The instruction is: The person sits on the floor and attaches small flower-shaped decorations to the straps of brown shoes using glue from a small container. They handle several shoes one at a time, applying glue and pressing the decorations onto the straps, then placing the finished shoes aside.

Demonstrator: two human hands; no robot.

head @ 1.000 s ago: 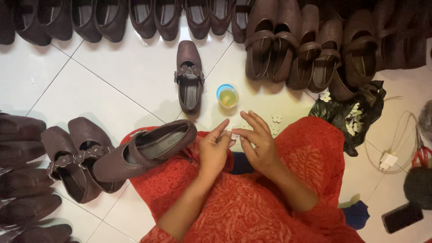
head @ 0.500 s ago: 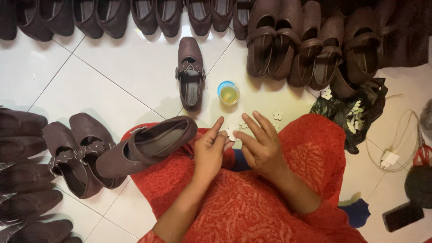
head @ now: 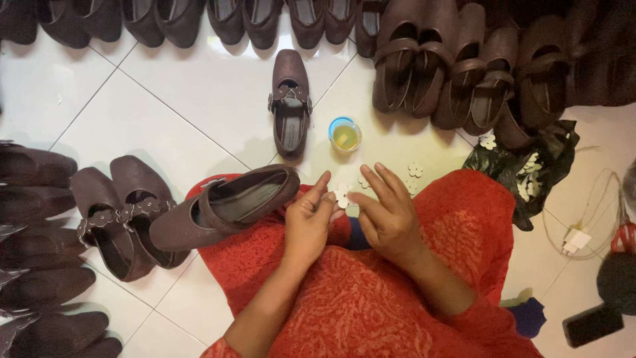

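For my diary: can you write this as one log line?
left hand: holds white flower piece | right hand: fingers spread beside it | brown shoe: on lap

Top row of shoes [head: 225, 16] cut off by the upper edge; left-side shoes [head: 33, 172] clipped by the left edge. Small white flower piece [head: 342, 195] partly hidden behind the left hand's fingers [head: 318, 199], grip detail too small to tell. Dark phone-like object [head: 591, 325] and round dark thing [head: 619, 282] at the right edge are blurred and cropped.

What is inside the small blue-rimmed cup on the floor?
The small cup holds a yellowish liquid or paste, seen from above; nothing else shows in it. Its depth and underside cannot be seen. It stands beside a single brown shoe.
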